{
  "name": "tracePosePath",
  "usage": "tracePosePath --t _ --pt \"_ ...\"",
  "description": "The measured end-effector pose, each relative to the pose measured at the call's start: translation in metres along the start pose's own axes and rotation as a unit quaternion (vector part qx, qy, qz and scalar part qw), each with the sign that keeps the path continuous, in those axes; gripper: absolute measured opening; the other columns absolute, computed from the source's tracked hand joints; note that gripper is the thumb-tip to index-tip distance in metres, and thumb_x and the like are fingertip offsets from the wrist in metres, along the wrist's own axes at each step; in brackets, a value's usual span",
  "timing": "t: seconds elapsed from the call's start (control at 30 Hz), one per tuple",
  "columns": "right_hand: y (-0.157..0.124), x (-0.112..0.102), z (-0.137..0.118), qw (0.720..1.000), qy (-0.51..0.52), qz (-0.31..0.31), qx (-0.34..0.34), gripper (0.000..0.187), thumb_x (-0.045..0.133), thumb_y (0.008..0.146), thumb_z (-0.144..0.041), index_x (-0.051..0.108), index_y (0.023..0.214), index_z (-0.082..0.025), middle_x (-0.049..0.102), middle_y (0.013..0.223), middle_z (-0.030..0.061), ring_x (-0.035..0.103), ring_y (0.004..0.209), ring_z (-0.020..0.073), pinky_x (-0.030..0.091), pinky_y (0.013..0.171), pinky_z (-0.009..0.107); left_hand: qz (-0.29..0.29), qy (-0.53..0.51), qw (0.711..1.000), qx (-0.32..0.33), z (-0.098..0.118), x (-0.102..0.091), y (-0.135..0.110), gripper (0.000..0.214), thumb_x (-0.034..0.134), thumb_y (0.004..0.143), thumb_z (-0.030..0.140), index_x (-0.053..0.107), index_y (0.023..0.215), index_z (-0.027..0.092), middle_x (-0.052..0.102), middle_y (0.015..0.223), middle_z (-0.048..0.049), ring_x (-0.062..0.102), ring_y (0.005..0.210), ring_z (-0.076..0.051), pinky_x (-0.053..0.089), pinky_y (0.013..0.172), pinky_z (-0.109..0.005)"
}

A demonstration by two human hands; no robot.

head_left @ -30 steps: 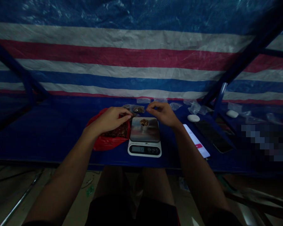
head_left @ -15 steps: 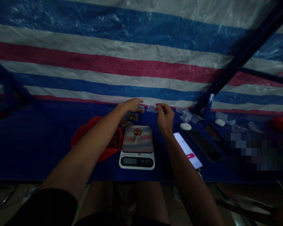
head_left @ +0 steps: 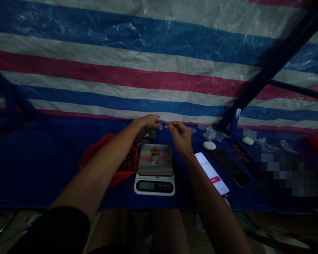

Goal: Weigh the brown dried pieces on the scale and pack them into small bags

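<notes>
My left hand [head_left: 149, 121] reaches past the scale with thumb and forefinger spread apart. A bit of clear plastic shows between them; whether they touch it I cannot tell. Close by on the right, my right hand [head_left: 180, 137] is pinched on a small clear plastic bag [head_left: 193, 130], partly hidden behind the hand. Nearer to me, a digital kitchen scale [head_left: 155, 185] carries a small cup [head_left: 155, 154] full of brown pieces. Below my left wrist lie small filled clear bags [head_left: 149, 134]. An open red plastic bag [head_left: 98, 150] of dark brown pieces sits partly under my left forearm.
Right of the scale lie a lit phone [head_left: 211, 174], a dark phone [head_left: 241, 179] and a white rounded case [head_left: 209, 145]. Loose clear bags [head_left: 211, 132] lie beyond them. A blue metal post [head_left: 235, 123] stands at right. Striped tarp [head_left: 122, 76] hangs behind the blue table [head_left: 42, 165].
My right hand has moved left, its fingertips now closer to my left hand. My left hand stays in about the same place. The view has tilted up slightly.
</notes>
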State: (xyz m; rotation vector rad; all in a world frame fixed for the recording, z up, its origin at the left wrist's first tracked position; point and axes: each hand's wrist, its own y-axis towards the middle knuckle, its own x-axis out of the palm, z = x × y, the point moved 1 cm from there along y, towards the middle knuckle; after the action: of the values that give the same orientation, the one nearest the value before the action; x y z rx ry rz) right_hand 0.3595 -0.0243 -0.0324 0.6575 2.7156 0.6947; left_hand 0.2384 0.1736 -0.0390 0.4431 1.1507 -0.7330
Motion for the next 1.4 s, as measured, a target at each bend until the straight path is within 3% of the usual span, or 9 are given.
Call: tracePosePath --t 0.17,0.27,0.4,0.5,0.63,0.77,0.93,1.1,1.4 --pt "-0.001 -0.001 0.000 1.000 -0.001 -0.017 -0.005 0.023 0.065 0.092 -0.043 0.074 0.092 -0.022 0.076 0.088 0.0055 0.067 0.087 0.0226 0.051 0.075 0.034 0.019 -0.045 0.999 0.020 0.001 -0.001 -0.009 0.079 0.082 0.079 0.037 0.059 0.149 0.008 0.073 0.140 -0.0199 0.073 0.120 -0.033 0.056 0.099 -0.035" --pt "0.000 -0.004 0.001 0.998 0.007 -0.054 -0.001 0.022 0.066 0.091 -0.042 0.075 0.093 -0.022 0.076 0.089 0.0047 0.068 0.091 0.0228 0.052 0.078 0.034 0.062 -0.076 0.994 0.039 0.006 -0.013 -0.020 0.074 0.076 0.084 0.034 0.056 0.151 0.010 0.072 0.140 -0.0186 0.071 0.123 -0.030 0.055 0.102 -0.036" --pt "0.002 -0.013 0.002 0.983 0.035 -0.177 0.014 0.019 0.067 0.089 -0.033 0.076 0.101 -0.022 0.077 0.097 0.0043 0.069 0.093 0.0221 0.052 0.085 0.037 0.144 -0.136 0.975 0.105 0.015 -0.044 -0.050 0.069 0.075 0.083 0.025 0.057 0.148 0.014 0.074 0.132 -0.0172 0.072 0.117 -0.028 0.056 0.101 -0.041" --pt "0.002 -0.021 -0.002 0.953 0.043 -0.298 0.033 0.028 0.071 0.083 -0.024 0.074 0.111 -0.022 0.077 0.108 0.0052 0.070 0.104 0.0237 0.053 0.092 0.039 0.161 -0.160 0.959 0.170 0.022 -0.068 -0.090 0.073 0.080 0.078 0.026 0.059 0.147 0.014 0.075 0.126 -0.0146 0.073 0.110 -0.026 0.057 0.097 -0.040" --pt "-0.002 -0.027 -0.010 0.912 0.003 -0.404 0.067 0.046 0.083 0.078 -0.024 0.071 0.123 -0.023 0.074 0.125 0.0073 0.069 0.114 0.0251 0.056 0.097 0.041 0.120 -0.124 0.974 0.145 0.027 -0.074 -0.149 0.073 0.083 0.079 0.032 0.061 0.147 0.021 0.077 0.123 -0.0102 0.074 0.112 -0.027 0.057 0.097 -0.039" --pt "-0.008 -0.023 -0.013 0.879 -0.020 -0.459 0.127 0.056 0.092 0.074 -0.032 0.070 0.124 -0.022 0.077 0.119 0.0071 0.074 0.103 0.0232 0.061 0.088 0.038 0.040 -0.121 0.988 0.084 0.030 -0.053 -0.188 0.076 0.082 0.076 0.029 0.062 0.149 0.025 0.079 0.124 -0.0077 0.076 0.106 -0.027 0.059 0.090 -0.035" --pt "-0.011 -0.018 -0.015 0.867 -0.010 -0.473 0.155 0.046 0.093 0.072 -0.034 0.073 0.111 -0.022 0.080 0.114 0.0063 0.077 0.101 0.0232 0.062 0.088 0.038 0.035 -0.144 0.987 0.063 0.030 -0.029 -0.202 0.075 0.079 0.078 0.025 0.062 0.150 0.028 0.081 0.117 -0.0044 0.077 0.099 -0.025 0.060 0.085 -0.035" --pt "-0.008 -0.019 -0.020 0.885 -0.034 -0.446 0.129 0.039 0.091 0.076 -0.036 0.073 0.107 -0.021 0.080 0.110 0.0062 0.076 0.099 0.0226 0.062 0.087 0.038 0.077 -0.160 0.978 0.113 0.029 -0.017 -0.202 0.076 0.080 0.079 0.025 0.060 0.152 0.030 0.074 0.138 -0.0057 0.073 0.116 -0.026 0.058 0.101 -0.040" --pt "-0.012 -0.011 -0.017 0.915 -0.029 -0.403 0.007 0.028 0.083 0.081 -0.025 0.071 0.106 -0.020 0.077 0.110 0.0055 0.073 0.102 0.0218 0.058 0.097 0.041 0.130 -0.128 0.974 0.135 0.042 -0.008 -0.202 0.073 0.082 0.082 0.026 0.060 0.151 0.025 0.071 0.143 -0.0109 0.067 0.130 -0.030 0.051 0.114 -0.047"
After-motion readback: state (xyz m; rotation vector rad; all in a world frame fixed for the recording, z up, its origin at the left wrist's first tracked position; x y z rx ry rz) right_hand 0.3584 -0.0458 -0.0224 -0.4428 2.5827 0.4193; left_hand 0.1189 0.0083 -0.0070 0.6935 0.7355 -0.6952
